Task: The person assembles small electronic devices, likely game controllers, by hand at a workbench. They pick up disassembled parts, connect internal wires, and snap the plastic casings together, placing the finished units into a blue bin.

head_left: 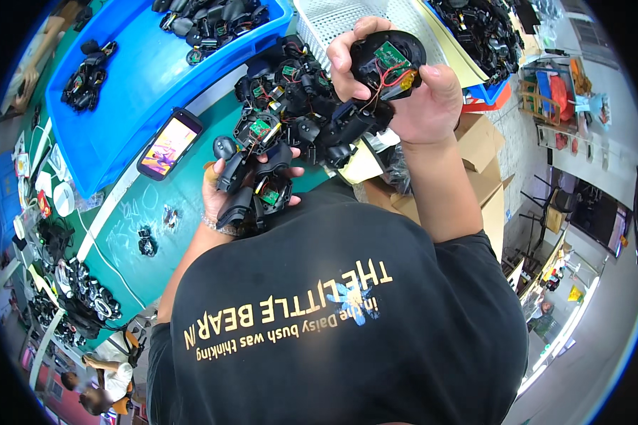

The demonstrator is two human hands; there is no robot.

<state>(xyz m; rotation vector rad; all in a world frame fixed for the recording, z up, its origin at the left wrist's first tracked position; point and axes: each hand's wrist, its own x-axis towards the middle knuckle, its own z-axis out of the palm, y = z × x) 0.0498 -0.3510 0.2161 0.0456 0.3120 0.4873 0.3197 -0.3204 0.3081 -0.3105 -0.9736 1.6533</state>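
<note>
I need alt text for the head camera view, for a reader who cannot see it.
Right hand holds up an opened black device shell showing a green circuit board and red wires. Left hand grips several similar black parts beside a pile of them on a green table.

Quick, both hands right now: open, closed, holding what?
Left hand: closed on several black casing parts with green circuit boards.
Right hand: closed on an open black round casing showing a green circuit board and red wires.
</note>
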